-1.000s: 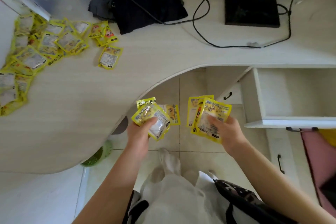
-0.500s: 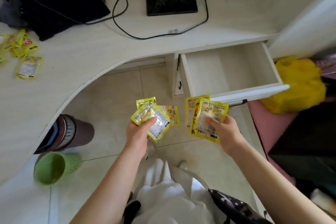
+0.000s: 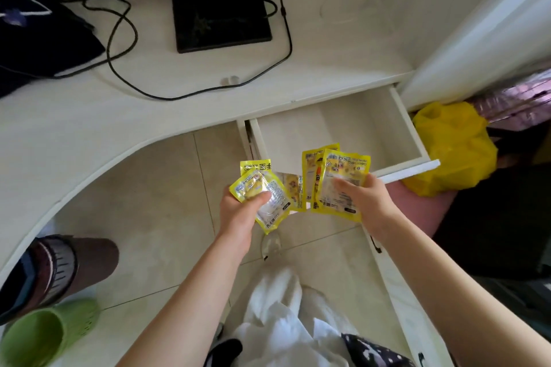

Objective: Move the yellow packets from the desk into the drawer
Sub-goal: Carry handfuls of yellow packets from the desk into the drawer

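Note:
My left hand (image 3: 243, 208) grips a small bunch of yellow packets (image 3: 262, 188), thumb on top of the front one. My right hand (image 3: 362, 199) holds another fan of yellow packets (image 3: 343, 170) upright. Both hands hover over the floor just in front of the open white drawer (image 3: 414, 140), whose bare pale bottom shows. The right hand's packets overlap the drawer's front left corner in view. The white desk (image 3: 149, 116) curves round to the left; no packets on it are in view.
A black monitor stand (image 3: 220, 15) and black cables (image 3: 125, 68) lie on the desk, with a dark garment (image 3: 38, 42) at the left. A yellow plastic bag (image 3: 450, 146) sits right of the drawer. A green bin (image 3: 44, 334) and brown container (image 3: 59, 268) stand under the desk.
The view has swung right from the packet pile to the drawer, which now lies straight ahead. Both hands keep their packets and have come closer to the drawer's front.

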The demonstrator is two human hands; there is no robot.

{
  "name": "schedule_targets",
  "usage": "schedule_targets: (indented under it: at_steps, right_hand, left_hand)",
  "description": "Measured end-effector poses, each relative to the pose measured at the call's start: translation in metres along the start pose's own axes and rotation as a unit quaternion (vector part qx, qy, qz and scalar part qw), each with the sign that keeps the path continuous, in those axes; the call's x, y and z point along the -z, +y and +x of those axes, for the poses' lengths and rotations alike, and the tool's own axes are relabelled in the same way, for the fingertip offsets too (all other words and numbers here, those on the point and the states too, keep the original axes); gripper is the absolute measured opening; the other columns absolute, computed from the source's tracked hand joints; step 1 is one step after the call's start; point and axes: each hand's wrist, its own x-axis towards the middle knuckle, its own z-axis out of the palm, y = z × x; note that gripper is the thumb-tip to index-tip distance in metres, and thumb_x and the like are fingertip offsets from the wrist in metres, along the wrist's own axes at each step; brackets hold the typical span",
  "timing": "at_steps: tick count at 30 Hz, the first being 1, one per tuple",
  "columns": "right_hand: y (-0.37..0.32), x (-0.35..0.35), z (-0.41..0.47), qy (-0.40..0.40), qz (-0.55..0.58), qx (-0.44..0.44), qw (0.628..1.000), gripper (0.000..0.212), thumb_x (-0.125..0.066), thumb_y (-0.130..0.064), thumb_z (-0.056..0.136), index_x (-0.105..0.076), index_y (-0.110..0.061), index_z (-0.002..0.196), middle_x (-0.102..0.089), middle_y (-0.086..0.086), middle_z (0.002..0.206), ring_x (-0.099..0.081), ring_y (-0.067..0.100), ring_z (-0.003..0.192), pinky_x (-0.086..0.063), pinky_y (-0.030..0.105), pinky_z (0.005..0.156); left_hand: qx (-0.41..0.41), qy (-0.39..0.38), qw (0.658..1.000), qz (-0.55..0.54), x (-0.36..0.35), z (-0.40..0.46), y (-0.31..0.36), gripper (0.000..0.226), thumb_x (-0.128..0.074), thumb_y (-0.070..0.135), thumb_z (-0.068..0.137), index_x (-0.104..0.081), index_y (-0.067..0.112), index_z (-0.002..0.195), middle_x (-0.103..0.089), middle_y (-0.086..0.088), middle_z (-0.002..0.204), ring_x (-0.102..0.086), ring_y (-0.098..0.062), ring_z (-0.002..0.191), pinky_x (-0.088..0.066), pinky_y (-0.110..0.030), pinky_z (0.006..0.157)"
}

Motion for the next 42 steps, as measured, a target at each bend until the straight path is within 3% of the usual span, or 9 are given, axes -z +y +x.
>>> schedule_targets:
  at_steps: [5, 8, 12, 20, 22, 26, 38, 40, 42]
  right_hand:
    - [-0.023, 0.011, 0.044, 0.017, -0.016, -0.004, 1.0, 0.009, -0.069, -0.012, 0.085, -0.067, -0.018, 0.091, -0.07, 0.005, 0.082, -0.068, 0.02, 0.068, -0.057, 0.035, 0.057]
    - [-0.03, 0.017, 0.076, 0.02, -0.021, -0.024, 0.999, 0.021, -0.073, -0.014, 0.081, -0.066, -0.015, 0.101, -0.071, 0.009, 0.095, -0.069, 0.025, 0.081, -0.058, 0.041, 0.076]
    - [-0.035, 0.019, 0.116, -0.011, 0.018, -0.086, 0.996, 0.026, -0.075, -0.011, 0.078, -0.067, -0.011, 0.103, -0.07, 0.019, 0.103, -0.068, 0.038, 0.094, -0.054, 0.056, 0.086]
    - [-0.017, 0.018, 0.199, -0.105, -0.085, -0.18, 0.974, 0.03, -0.079, -0.012, 0.073, -0.069, -0.008, 0.1, -0.072, 0.019, 0.099, -0.069, 0.038, 0.092, -0.054, 0.058, 0.085]
    - [-0.004, 0.017, 0.218, -0.125, -0.132, -0.178, 0.967, 0.042, -0.084, -0.019, 0.06, -0.07, -0.008, 0.098, -0.073, 0.018, 0.097, -0.07, 0.037, 0.09, -0.054, 0.057, 0.085]
    - [0.014, 0.017, 0.24, -0.156, -0.191, -0.172, 0.954, 0.023, -0.078, -0.008, 0.074, -0.072, -0.011, 0.096, -0.074, 0.012, 0.096, -0.071, 0.031, 0.089, -0.055, 0.05, 0.088]
    - [0.037, 0.041, 0.261, -0.137, -0.305, -0.166, 0.928, 0.019, -0.059, -0.004, 0.086, -0.065, -0.021, 0.083, -0.071, 0.011, 0.098, -0.068, 0.027, 0.093, -0.056, 0.046, 0.088]
    - [0.034, 0.047, 0.26, -0.137, -0.322, -0.163, 0.922, 0.016, -0.057, -0.004, 0.086, -0.068, -0.012, 0.096, -0.071, 0.01, 0.096, -0.068, 0.024, 0.087, -0.058, 0.041, 0.083]
    - [0.027, 0.054, 0.255, -0.138, -0.349, -0.157, 0.914, 0.022, -0.056, -0.007, 0.088, -0.067, -0.005, 0.107, -0.068, 0.006, 0.084, -0.06, 0.016, 0.068, -0.053, 0.029, 0.063]
  left_hand:
    - [0.012, 0.0, 1.0, 0.01, -0.04, 0.03, 0.008, 0.036, -0.082, 0.005, 0.066, -0.068, 0.012, 0.099, -0.075, -0.01, 0.096, -0.072, -0.027, 0.086, -0.057, -0.041, 0.08]
    - [0.017, 0.025, 0.999, 0.027, -0.064, 0.042, 0.011, 0.027, -0.082, 0.006, 0.069, -0.07, 0.013, 0.092, -0.074, -0.005, 0.087, -0.07, -0.022, 0.079, -0.053, -0.027, 0.067]
    - [0.026, 0.041, 0.998, 0.047, -0.094, 0.062, 0.014, 0.023, -0.079, 0.008, 0.074, -0.06, 0.021, 0.079, -0.066, 0.005, 0.076, -0.062, -0.011, 0.068, -0.041, -0.019, 0.054]
    - [0.042, 0.087, 0.982, 0.16, -0.133, 0.107, -0.012, 0.017, -0.077, 0.018, 0.075, -0.067, 0.023, 0.088, -0.072, 0.0, 0.084, -0.068, -0.02, 0.077, -0.056, -0.03, 0.072]
    - [0.05, 0.09, 0.979, 0.175, -0.14, 0.114, -0.019, 0.018, -0.075, 0.016, 0.077, -0.069, 0.021, 0.093, -0.069, 0.003, 0.08, -0.065, -0.015, 0.07, -0.05, -0.022, 0.062]
    - [0.086, 0.093, 0.979, 0.161, -0.149, 0.127, -0.029, 0.016, -0.071, 0.007, 0.081, -0.066, 0.019, 0.09, -0.063, 0.004, 0.073, -0.055, -0.003, 0.059, -0.037, -0.01, 0.036]
    - [0.126, 0.092, 0.953, 0.261, -0.14, 0.15, -0.049, 0.013, -0.059, 0.011, 0.087, -0.066, 0.013, 0.097, -0.067, -0.006, 0.092, -0.06, -0.023, 0.081, -0.046, -0.028, 0.065]
    - [0.135, 0.092, 0.942, 0.292, -0.14, 0.148, -0.048, 0.013, -0.056, 0.008, 0.084, -0.067, 0.008, 0.092, -0.069, -0.01, 0.09, -0.062, -0.025, 0.078, -0.049, -0.029, 0.065]
    - [0.138, 0.092, 0.929, 0.331, -0.141, 0.143, -0.046, 0.015, -0.055, 0.008, 0.083, -0.068, 0.006, 0.09, -0.068, -0.01, 0.084, -0.059, -0.022, 0.068, -0.044, -0.025, 0.057]
